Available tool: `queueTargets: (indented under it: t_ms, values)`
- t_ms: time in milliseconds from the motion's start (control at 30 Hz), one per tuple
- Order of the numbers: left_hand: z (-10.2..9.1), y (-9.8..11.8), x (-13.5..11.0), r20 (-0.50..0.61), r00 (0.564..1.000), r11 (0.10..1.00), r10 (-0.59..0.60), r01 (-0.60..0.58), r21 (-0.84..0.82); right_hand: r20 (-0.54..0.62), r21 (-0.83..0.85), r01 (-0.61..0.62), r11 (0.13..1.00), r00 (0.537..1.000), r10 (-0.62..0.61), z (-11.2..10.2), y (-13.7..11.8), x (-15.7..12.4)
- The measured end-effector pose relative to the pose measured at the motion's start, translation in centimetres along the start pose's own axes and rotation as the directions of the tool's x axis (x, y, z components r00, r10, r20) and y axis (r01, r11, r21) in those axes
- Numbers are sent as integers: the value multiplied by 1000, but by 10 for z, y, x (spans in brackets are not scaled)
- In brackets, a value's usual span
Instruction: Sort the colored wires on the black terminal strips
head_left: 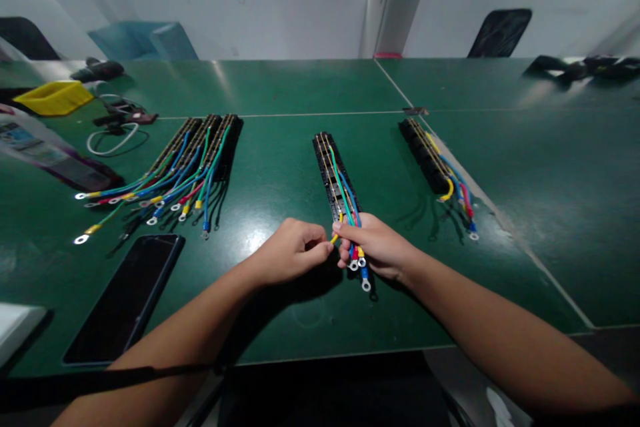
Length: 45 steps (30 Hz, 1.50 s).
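Note:
In front of me a black terminal strip (pixel 330 177) with brass-coloured rails lies lengthwise on the green table. Green, blue, red and yellow wires run from it toward me. My right hand (pixel 373 243) is closed around this bundle of wires (pixel 349 203) at the strip's near end. Below its fingers the ring terminals (pixel 366 283) stick out. My left hand (pixel 295 250) pinches a short yellow wire (pixel 336 238) between thumb and forefinger, just left of the right hand. The end of that wire is hidden in the left fingers.
Several wired strips (pixel 233 137) lie side by side at the left, their ring terminals fanned toward me. Another wired strip (pixel 425 157) lies at the right. A phone (pixel 127 297), a plastic bottle (pixel 50 147), a yellow bin (pixel 55 99) and a white cable (pixel 113 149) occupy the left side.

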<state>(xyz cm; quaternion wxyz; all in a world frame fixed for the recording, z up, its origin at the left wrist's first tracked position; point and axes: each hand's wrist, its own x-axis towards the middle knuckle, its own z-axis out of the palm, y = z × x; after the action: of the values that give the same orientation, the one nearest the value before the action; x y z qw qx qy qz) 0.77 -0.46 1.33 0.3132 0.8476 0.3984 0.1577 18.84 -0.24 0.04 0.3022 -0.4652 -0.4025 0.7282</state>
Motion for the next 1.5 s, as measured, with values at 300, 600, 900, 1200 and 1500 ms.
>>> queueTargets:
  t_ms: [300,600,900,1200,1500]
  values:
    - [3,-2,1,-5,1000,1000,21,-21,15,-4,-11,12,1000,1000,-12,-1,2,0]
    - [1,-1,1,31,998,998,52,-53,44,-3,-2,6,1000,1000,-6,0,1,-1]
    - [4,-3,2,-14,999,999,35,-34,38,-14,-25,-2,1000,1000,2,0,0,-1]
    - [4,-2,2,-3,999,998,47,-47,33,-12,-12,-12,1000,1000,12,1,-1,-2]
    - [4,-2,0,15,999,999,36,-36,15,-5,-7,-6,1000,1000,6,0,-1,-2]
